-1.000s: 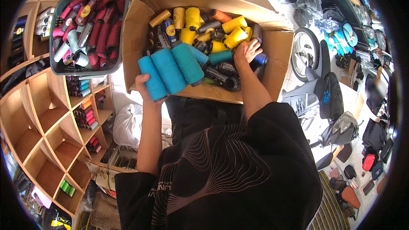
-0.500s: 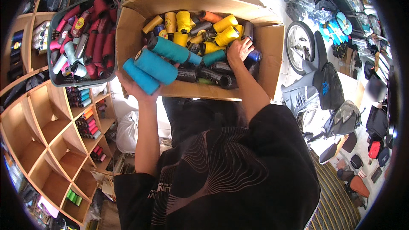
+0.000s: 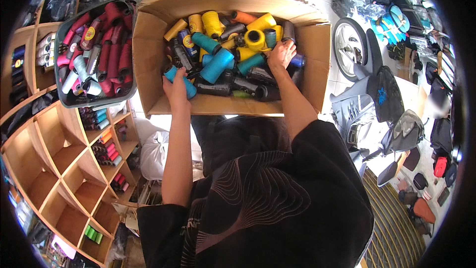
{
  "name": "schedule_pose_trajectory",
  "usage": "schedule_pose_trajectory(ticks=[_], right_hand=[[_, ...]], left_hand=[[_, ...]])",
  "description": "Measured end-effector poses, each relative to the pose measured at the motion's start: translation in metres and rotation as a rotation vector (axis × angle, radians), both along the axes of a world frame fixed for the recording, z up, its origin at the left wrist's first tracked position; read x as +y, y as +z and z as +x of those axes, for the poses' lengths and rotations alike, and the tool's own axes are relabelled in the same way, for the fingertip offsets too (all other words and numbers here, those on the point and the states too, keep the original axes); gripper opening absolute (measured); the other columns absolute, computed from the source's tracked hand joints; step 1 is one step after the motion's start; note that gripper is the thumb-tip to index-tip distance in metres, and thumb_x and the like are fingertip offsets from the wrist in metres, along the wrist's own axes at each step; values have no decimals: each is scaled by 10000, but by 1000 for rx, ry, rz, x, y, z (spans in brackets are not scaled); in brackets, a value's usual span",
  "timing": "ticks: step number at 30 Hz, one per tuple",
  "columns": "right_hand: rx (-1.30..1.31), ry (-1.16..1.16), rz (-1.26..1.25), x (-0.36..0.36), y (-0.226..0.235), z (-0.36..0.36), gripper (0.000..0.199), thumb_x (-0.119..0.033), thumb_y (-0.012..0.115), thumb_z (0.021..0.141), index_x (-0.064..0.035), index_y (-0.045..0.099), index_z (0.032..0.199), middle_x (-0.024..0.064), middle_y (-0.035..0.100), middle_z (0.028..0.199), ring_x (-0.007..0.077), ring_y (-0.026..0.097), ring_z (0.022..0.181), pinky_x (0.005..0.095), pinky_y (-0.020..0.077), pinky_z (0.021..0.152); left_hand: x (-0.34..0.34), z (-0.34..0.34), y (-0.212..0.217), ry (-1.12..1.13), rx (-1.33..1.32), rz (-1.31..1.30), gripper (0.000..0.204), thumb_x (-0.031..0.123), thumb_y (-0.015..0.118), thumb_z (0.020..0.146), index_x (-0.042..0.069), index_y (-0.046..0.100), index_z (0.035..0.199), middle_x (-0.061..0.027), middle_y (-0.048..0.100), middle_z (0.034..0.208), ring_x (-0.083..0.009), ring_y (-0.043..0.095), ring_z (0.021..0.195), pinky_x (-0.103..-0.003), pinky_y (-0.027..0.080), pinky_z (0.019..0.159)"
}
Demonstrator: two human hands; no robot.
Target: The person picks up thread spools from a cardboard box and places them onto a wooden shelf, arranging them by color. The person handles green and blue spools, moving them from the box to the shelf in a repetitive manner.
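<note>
Inside the cardboard box (image 3: 308,69), my left hand (image 3: 176,91) is closed around a blue thread spool (image 3: 190,88), near the front left corner. Another blue thread spool (image 3: 217,66) lies on the pile just right of it, with a teal thread spool (image 3: 206,43) behind. My right hand (image 3: 281,55) rests at the right of the pile, fingers curled; what they grip, if anything, is hidden. Close to its fingers are a small teal spool (image 3: 270,38) and a yellow spool (image 3: 255,40). Black spools (image 3: 214,85) lie along the front.
A dark plastic bin (image 3: 99,102) of mostly red spools stands left of the box. Wooden cubby shelves (image 3: 63,158) line the left side, some holding thread. At right are a wheel (image 3: 348,50) and grey vehicle parts. A white bag (image 3: 154,156) sits below the box.
My left hand has moved into the box. Of the two blue spools it held, one now lies on the pile. The teal spool has shifted back, and my right hand stays almost in place.
</note>
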State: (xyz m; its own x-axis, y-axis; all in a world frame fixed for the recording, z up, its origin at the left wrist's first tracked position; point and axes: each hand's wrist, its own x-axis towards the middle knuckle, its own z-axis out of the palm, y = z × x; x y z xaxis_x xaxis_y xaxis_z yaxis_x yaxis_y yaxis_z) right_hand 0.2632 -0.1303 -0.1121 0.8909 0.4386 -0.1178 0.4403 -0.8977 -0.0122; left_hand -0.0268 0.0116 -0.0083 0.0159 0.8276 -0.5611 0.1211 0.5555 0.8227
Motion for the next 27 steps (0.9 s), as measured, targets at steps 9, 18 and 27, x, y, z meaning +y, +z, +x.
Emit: schedule_pose_trajectory(ticks=[9, 18, 27], right_hand=[[814, -62, 588, -34, 49, 33, 686, -490, 765, 799, 68, 659, 1184, 223, 701, 1106, 329, 684, 1020, 411, 524, 909], [783, -267, 659, -38, 118, 18, 487, -362, 842, 809, 32, 699, 1058, 66, 701, 956, 120, 644, 883, 280, 524, 777], [1228, -305, 866, -27, 109, 9, 482, -293, 826, 843, -2, 650, 1184, 64, 684, 1033, 130, 646, 909, 292, 548, 764]], left_hand=[[34, 50, -17, -714, 951, 479, 637, 393, 690, 865, -15, 508, 1320, -270, 678, 1084, -451, 642, 1056, -513, 482, 970], [55, 106, -53, -874, 1058, 113, 1020, 784, 540, 811, -88, 490, 1338, -300, 568, 1358, -430, 539, 1286, -487, 433, 1054], [50, 78, -37, -510, -196, -37, 619, 211, 806, 817, 15, 540, 1340, -127, 661, 1100, -236, 677, 982, -335, 519, 848]])
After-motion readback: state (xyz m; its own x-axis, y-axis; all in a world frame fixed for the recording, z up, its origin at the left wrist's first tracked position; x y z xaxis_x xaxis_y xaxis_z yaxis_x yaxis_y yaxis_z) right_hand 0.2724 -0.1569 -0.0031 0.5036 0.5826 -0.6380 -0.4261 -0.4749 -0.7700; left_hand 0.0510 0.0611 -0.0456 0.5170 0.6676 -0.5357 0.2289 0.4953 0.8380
